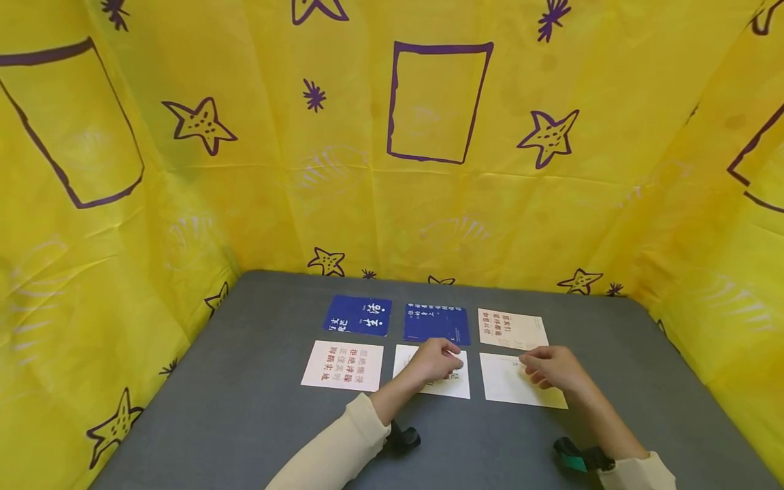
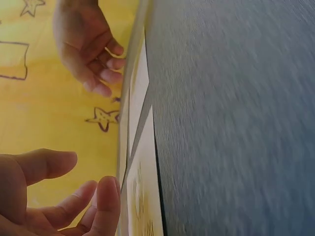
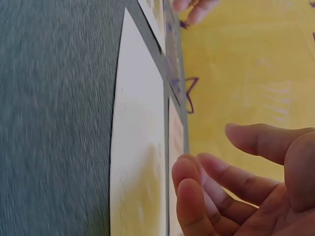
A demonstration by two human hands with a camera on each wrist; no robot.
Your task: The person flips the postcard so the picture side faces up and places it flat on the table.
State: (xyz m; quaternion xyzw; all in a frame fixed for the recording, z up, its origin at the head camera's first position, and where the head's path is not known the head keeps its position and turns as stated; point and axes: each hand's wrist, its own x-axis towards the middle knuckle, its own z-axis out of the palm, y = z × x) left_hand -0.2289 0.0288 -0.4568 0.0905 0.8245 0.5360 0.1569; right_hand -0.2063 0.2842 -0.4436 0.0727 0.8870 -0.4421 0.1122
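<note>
Printed cards lie on the dark grey table in two rows of three. My left hand [image 1: 433, 361] hovers over the front middle white card [image 1: 458, 389], hiding part of its lettering. Its fingers are loosely bent and hold nothing; thumb and fingertips stand apart in the left wrist view. Over the front right white card [image 1: 511, 388] is my right hand [image 1: 554, 367], also loosely bent around nothing, with its thumb away from the fingers. A pinkish card [image 1: 343, 366] with red characters lies at front left. Behind are two blue cards, left [image 1: 359, 315] and middle [image 1: 436, 327], and a cream card [image 1: 512, 329].
The grey table [image 1: 233, 381] ends at a yellow cloth [image 1: 343, 204] hanging at the back and both sides, with purple starfish drawings. Black straps, one at the left wrist [image 1: 403, 437] and one at the right [image 1: 582, 456], sit near the cream sleeves.
</note>
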